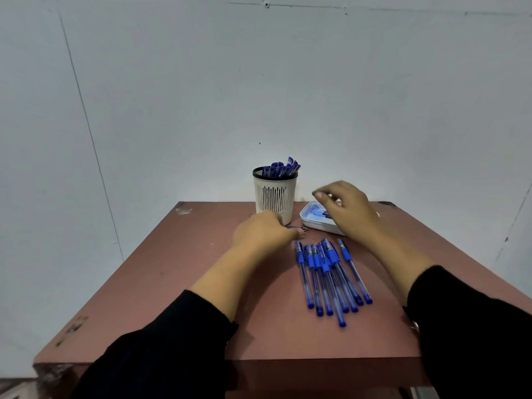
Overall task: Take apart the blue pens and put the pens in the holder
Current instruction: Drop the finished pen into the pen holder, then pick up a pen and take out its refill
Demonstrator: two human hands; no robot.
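Observation:
Several blue pens point(331, 273) lie side by side on the brown table point(201, 269), just right of centre. A white slotted holder point(275, 198) with a black rim stands at the far edge, with blue pens point(280, 169) upright inside it. My left hand point(263, 234) rests on the table in front of the holder, fingers curled round a thin dark pen part point(299, 228) that pokes out to the right. My right hand point(345, 208) hovers over a white tray point(309, 221), thumb and fingertips close together; I cannot tell whether they hold anything.
The tray holds a few small blue pieces and sits at the table's far right, next to the holder. A plain grey wall rises directly behind the table. Both forearms wear black sleeves.

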